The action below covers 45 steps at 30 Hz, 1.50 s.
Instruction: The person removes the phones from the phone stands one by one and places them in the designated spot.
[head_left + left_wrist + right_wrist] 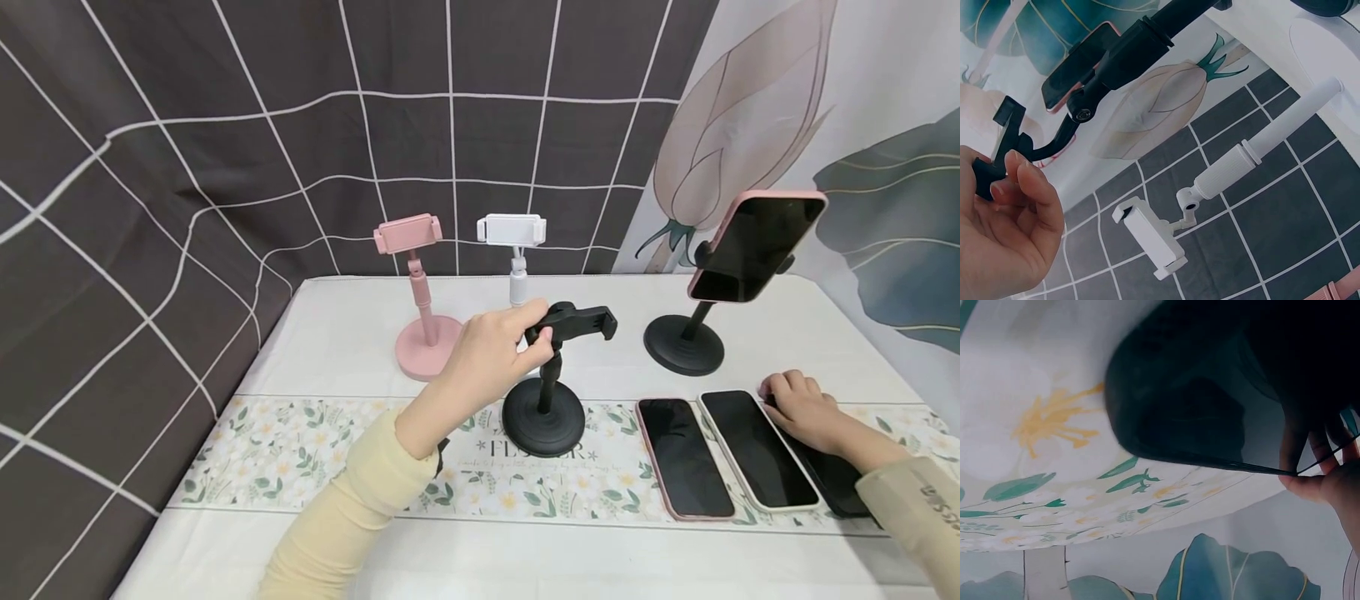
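Note:
My left hand (487, 350) pinches one end of the clamp of a black phone stand (543, 417), whose round base rests on the table. In the left wrist view the stand's clamp (1009, 122) is without a phone, thumb and fingers around its lower jaw. At the right, my right hand (810, 412) grips the far end of a black phone (832, 479) lying screen up. The right wrist view shows this phone (1179, 444) close up, dark and glossy, with the fingertips at its edge.
Left of the black phone lie a white-edged phone (761, 450) and a pink-edged phone (686, 458). Another black stand (684, 343) at the back right bears a pink-edged phone (757, 248). A pink stand (427, 346) and white stand (512, 230) stand behind my left hand.

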Each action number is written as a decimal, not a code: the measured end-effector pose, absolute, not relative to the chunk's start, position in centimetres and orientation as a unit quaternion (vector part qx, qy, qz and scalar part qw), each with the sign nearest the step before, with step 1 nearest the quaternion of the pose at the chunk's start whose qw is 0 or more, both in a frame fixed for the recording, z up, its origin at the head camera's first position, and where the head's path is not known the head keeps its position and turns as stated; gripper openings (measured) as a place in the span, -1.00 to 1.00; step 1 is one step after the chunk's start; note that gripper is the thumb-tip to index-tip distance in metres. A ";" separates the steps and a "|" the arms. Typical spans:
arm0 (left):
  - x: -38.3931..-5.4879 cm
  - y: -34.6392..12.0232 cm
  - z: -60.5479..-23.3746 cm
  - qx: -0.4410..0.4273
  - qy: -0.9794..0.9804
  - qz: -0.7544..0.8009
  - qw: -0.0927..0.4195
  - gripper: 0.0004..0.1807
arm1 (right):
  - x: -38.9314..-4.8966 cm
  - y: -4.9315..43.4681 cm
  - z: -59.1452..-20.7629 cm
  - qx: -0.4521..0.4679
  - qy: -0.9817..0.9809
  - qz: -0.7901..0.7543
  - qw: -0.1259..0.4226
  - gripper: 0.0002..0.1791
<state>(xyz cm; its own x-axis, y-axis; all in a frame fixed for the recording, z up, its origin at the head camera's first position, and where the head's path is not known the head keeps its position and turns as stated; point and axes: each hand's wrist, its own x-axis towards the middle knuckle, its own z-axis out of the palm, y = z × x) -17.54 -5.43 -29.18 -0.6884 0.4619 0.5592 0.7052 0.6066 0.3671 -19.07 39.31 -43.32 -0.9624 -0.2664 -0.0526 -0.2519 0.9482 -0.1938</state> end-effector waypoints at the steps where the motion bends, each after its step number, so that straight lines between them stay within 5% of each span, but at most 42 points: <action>1: -17.6 -5.4 -29.1 -0.335 -0.872 -0.290 0.207 -0.90 | -19.0 39.4 -43.4 -0.132 0.986 -0.093 0.035 -0.82; 6: -17.9 -5.5 -29.1 -0.337 -0.876 -0.288 0.189 -0.90 | -18.9 39.9 -43.6 -0.159 0.982 -0.105 -0.005 -0.89; 11: -18.1 -5.6 -29.1 -0.349 -0.869 -0.306 0.170 -0.85 | -18.7 40.2 -43.4 -0.201 0.968 -0.108 -0.103 -0.93; 19: -18.1 -5.0 -29.5 -0.360 -0.835 -0.359 0.210 -0.82 | -18.7 38.2 -41.3 -0.220 0.945 -0.122 -0.207 -0.84; 31: -19.1 -1.6 -29.4 -0.320 -0.713 -0.612 0.121 -0.89 | -16.8 32.3 -39.1 -0.273 0.928 -0.114 -0.225 -0.75; 38: -21.8 1.4 -28.1 -0.301 -0.700 -0.636 0.124 -0.87 | -15.9 31.3 -38.9 -0.263 0.936 -0.102 -0.211 -0.87; 45: -25.0 4.2 -28.8 -0.291 -0.757 -0.560 0.172 -0.85 | -16.0 31.0 -38.8 -0.272 0.931 -0.106 -0.217 -0.78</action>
